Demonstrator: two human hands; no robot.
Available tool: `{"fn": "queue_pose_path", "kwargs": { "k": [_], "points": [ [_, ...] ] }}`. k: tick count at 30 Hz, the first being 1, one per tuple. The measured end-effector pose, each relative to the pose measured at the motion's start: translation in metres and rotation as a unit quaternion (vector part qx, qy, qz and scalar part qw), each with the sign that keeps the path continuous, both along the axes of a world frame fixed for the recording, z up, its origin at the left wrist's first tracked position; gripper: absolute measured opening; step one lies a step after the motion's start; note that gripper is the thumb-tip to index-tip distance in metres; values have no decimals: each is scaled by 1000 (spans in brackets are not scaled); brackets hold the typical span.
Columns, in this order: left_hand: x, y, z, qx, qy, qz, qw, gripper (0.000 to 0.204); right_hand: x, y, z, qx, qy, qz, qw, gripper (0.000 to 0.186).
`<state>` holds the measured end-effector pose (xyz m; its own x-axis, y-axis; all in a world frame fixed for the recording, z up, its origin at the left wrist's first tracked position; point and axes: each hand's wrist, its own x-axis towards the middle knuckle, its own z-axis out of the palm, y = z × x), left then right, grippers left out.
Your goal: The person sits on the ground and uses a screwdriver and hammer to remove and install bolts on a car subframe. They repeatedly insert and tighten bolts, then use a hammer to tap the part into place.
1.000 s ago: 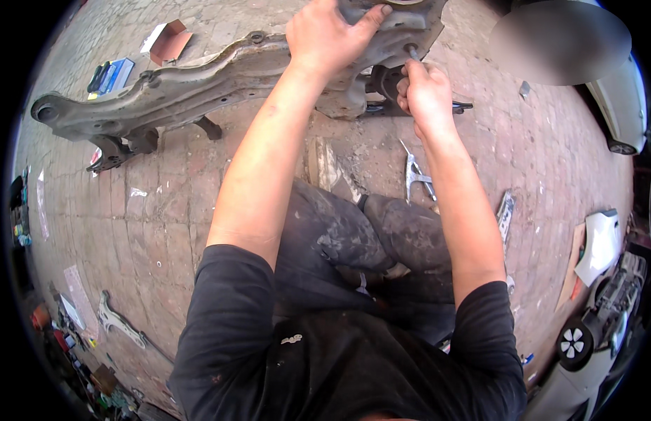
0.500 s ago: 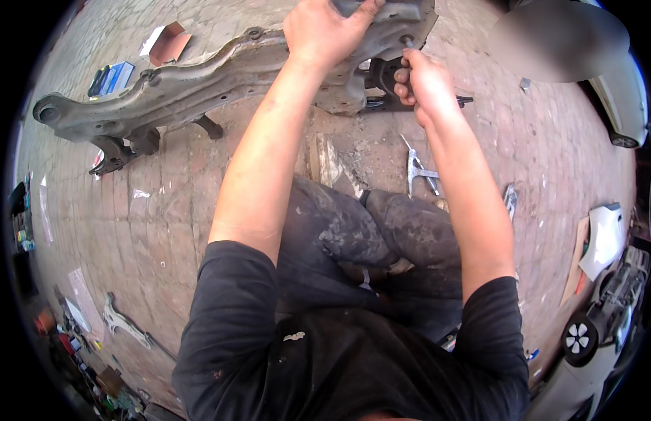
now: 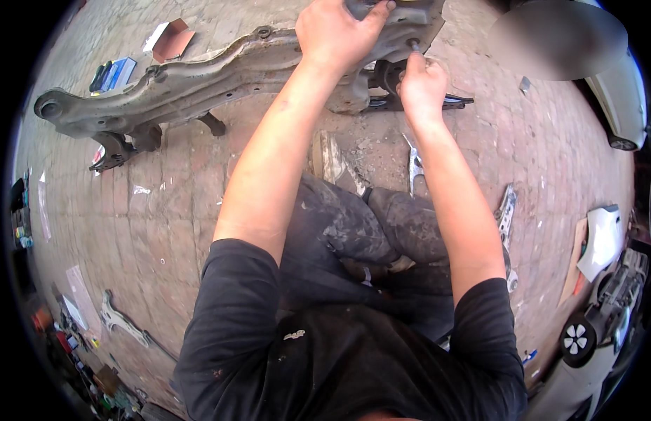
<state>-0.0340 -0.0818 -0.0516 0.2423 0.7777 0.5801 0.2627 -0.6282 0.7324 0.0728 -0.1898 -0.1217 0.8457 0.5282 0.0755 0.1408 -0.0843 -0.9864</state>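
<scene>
A long grey metal car subframe [image 3: 192,77] stretches across the far part of the view, stained with dirt and rust. My left hand [image 3: 336,31] grips its right section from above, thumb stretched along the metal, with the other fingertips hidden at the upper edge. Just right of it, my right hand [image 3: 424,88] is closed around a bolt [image 3: 414,45] that meets the subframe's face near its right end. Most of the bolt is hidden by my fingers. Behind that wrist, a dark control arm [image 3: 455,102] hangs under the subframe.
Brick paving [image 3: 192,203] surrounds my bent knees. A puller-like metal tool [image 3: 415,165] lies by my right forearm. Further off are an open cardboard box [image 3: 170,41], a blue box [image 3: 118,74], a pale control arm [image 3: 122,319], a white panel [image 3: 602,242] and parked cars [image 3: 616,105].
My right hand has turned and shifted so its fingers now point up at the bolt, its forearm swinging left over the metal tool. My left hand keeps its place on the subframe.
</scene>
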Motion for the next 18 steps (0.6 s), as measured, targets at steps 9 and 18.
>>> {"fn": "queue_pose_path", "kwargs": {
  "k": [9,18],
  "points": [
    [-3,-5,3,20,-52,-39,998,54,10,-7,-23,41,-51,24,998,38],
    [-6,-3,1,-33,4,-51,998,55,13,-23,-5,-2,35,91,995,40]
  ]
}}
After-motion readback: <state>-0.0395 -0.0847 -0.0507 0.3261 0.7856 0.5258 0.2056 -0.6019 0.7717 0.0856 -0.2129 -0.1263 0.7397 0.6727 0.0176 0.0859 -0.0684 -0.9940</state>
